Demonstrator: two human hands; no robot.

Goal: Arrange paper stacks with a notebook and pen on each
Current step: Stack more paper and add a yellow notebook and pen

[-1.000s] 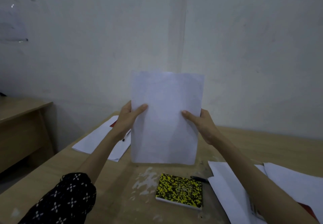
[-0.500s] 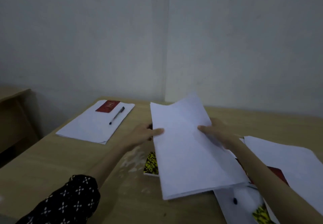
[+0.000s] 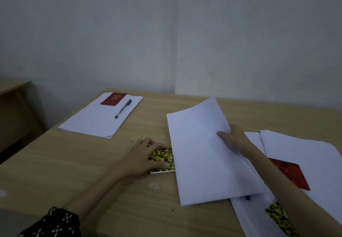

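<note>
— Two hands are seen over the wooden table [image 3: 77, 164], yes?
— Yes. The left hand [image 3: 142, 158] is laid on the yellow-black notebook [image 3: 163, 160]; fingers are curled over its far edge, thumb is pressed on the near corner, so it's gripped. Its rt part is hidden under the paper stack [image 3: 205, 155].
— And the rt one?
— The right hand [image 3: 235, 138] is clamped on that stack's rt edge, thumb on top, other fingers underneath, not seen. The stack is tilted, its near end lying over other sheets.
— What's far left?
— A finished paper stack w/ a red notebook [image 3: 113, 99] and a pen [image 3: 123, 108] set on it, well apart from the hands.
— At rt?
— More sheets [image 3: 305, 153] are spread there, overlapping. A second red notebook [image 3: 290, 172] is seen on them, plus a second yellow-black notebook [image 3: 279, 218] near the bottom edge. A dark pen tip [image 3: 247, 197] is just visible under the held stack.
</note>
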